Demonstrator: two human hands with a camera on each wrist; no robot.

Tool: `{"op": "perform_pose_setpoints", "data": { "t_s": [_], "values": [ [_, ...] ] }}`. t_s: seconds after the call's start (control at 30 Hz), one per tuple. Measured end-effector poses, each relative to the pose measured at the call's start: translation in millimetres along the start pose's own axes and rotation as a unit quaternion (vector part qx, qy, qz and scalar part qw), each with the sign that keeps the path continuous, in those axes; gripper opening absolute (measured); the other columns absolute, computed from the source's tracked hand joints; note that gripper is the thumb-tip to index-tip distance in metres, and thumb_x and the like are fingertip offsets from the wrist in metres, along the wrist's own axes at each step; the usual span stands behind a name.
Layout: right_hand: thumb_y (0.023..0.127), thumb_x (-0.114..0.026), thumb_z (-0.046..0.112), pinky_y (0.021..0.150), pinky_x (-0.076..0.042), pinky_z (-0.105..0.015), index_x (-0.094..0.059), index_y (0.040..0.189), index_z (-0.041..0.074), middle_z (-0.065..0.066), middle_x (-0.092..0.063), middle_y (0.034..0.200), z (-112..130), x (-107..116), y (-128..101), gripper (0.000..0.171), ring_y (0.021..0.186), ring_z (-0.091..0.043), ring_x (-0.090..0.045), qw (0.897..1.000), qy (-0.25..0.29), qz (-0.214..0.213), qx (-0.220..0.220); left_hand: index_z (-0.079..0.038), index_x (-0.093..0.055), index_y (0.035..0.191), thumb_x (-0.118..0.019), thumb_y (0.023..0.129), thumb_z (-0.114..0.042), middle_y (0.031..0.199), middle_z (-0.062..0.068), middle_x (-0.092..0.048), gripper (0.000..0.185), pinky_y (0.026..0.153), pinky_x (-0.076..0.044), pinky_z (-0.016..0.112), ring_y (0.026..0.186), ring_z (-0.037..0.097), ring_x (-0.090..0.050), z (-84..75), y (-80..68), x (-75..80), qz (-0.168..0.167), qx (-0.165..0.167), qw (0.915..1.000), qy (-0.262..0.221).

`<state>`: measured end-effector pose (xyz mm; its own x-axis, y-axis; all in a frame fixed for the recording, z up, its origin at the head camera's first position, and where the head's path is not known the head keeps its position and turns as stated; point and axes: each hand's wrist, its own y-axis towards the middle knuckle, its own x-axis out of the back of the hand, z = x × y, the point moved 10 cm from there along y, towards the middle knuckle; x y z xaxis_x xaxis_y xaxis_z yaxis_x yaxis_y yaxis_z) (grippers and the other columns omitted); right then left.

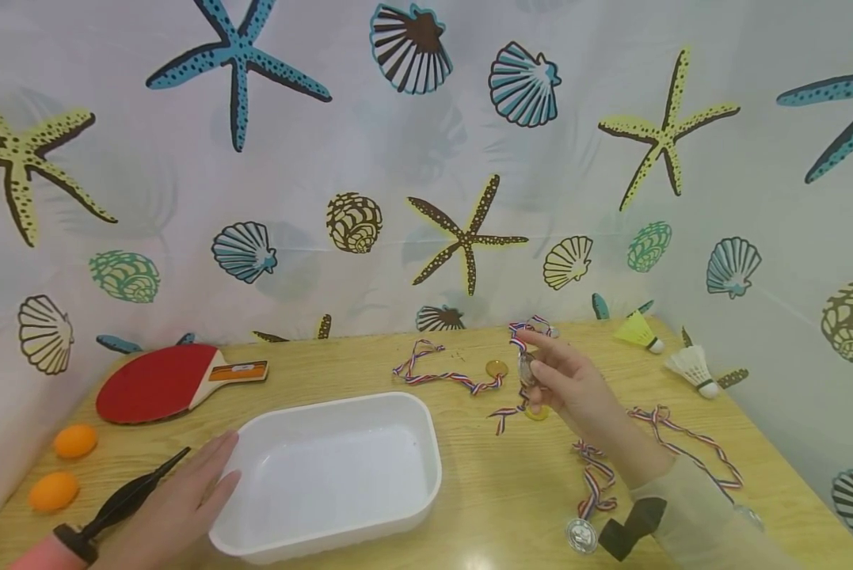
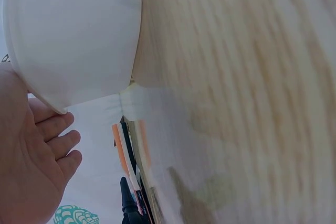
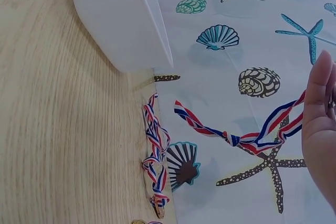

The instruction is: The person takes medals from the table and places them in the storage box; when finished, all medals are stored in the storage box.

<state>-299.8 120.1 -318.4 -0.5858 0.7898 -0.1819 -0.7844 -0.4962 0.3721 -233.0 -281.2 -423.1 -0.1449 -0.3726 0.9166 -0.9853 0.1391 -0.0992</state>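
Note:
My right hand (image 1: 576, 392) pinches a silver-coloured medal (image 1: 526, 369) between fingers and thumb, above the right part of the table. The medal's striped red, white and blue ribbon (image 3: 236, 140) hangs from the hand in the right wrist view. Below and beside this hand lie a gold medal (image 1: 496, 369) with its ribbon and a second gold medal (image 1: 536, 412), partly covered. At the left, my left hand (image 1: 184, 495) rests with extended fingers against the rim of a white plastic tray (image 1: 333, 483). In the left wrist view its fingertips (image 2: 65, 142) are right at the tray's edge.
Left of the tray are a red table tennis paddle (image 1: 158, 384), two orange balls (image 1: 75, 441) and a black, tapered object (image 1: 130, 495) with a pink end. To the right lie a silver medal (image 1: 581, 536), a yellow shuttlecock (image 1: 638, 332) and a white shuttlecock (image 1: 693, 370). A patterned curtain (image 1: 426, 158) hangs behind.

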Motion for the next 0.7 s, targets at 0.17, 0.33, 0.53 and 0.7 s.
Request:
{"op": "perform_pose_setpoints", "data": {
  "t_s": [0.17, 0.33, 0.53, 0.7],
  "values": [
    [0.098, -0.041, 0.006, 0.058, -0.051, -0.022, -0.053, 0.126, 0.007, -0.006, -0.052, 0.087, -6, 2, 3, 0.030, 0.062, -0.008, -0.054, 0.998, -0.019, -0.039, -0.044, 0.004, -0.022, 0.143, -0.039, 0.093, -0.052, 0.142, 0.030, -0.025, 0.077, 0.093, -0.026, 0.066, 0.125, 0.048, -0.026, 0.8, -0.7, 0.2, -0.003, 0.001, 1.0000, 0.000],
    [0.096, -0.045, 0.006, 0.064, -0.053, -0.025, -0.053, 0.114, 0.004, -0.009, -0.050, 0.088, -6, 0, 11, 0.019, 0.066, -0.012, -0.055, 0.993, -0.052, -0.076, -0.073, 0.005, -0.023, 0.143, -0.039, 0.093, -0.052, 0.142, 0.030, -0.025, 0.077, 0.094, -0.026, 0.065, 0.125, 0.048, -0.027, -0.9, -1.3, 1.8, -0.010, -0.004, 0.9999, 0.000],
    [0.096, -0.045, 0.003, 0.068, -0.055, -0.033, -0.040, 0.130, 0.003, -0.012, -0.052, 0.090, -1, -16, 29, 0.034, 0.070, -0.018, -0.059, 0.994, -0.078, -0.046, -0.057, 0.004, -0.023, 0.143, -0.040, 0.093, -0.051, 0.142, 0.030, -0.025, 0.076, 0.094, -0.026, 0.065, 0.125, 0.048, -0.026, -1.1, -1.9, 1.9, -0.003, 0.002, 1.0000, 0.003],
    [0.095, -0.044, 0.000, 0.070, -0.055, -0.033, -0.030, 0.141, -0.001, -0.013, -0.054, 0.094, -3, -25, 45, 0.048, 0.070, -0.016, -0.061, 0.993, -0.094, -0.040, -0.062, 0.005, -0.024, 0.142, -0.041, 0.093, -0.051, 0.141, 0.031, -0.025, 0.076, 0.094, -0.026, 0.065, 0.125, 0.048, -0.025, -0.9, -1.2, 2.0, 0.000, 0.001, 0.9999, 0.010]
  ]
}}
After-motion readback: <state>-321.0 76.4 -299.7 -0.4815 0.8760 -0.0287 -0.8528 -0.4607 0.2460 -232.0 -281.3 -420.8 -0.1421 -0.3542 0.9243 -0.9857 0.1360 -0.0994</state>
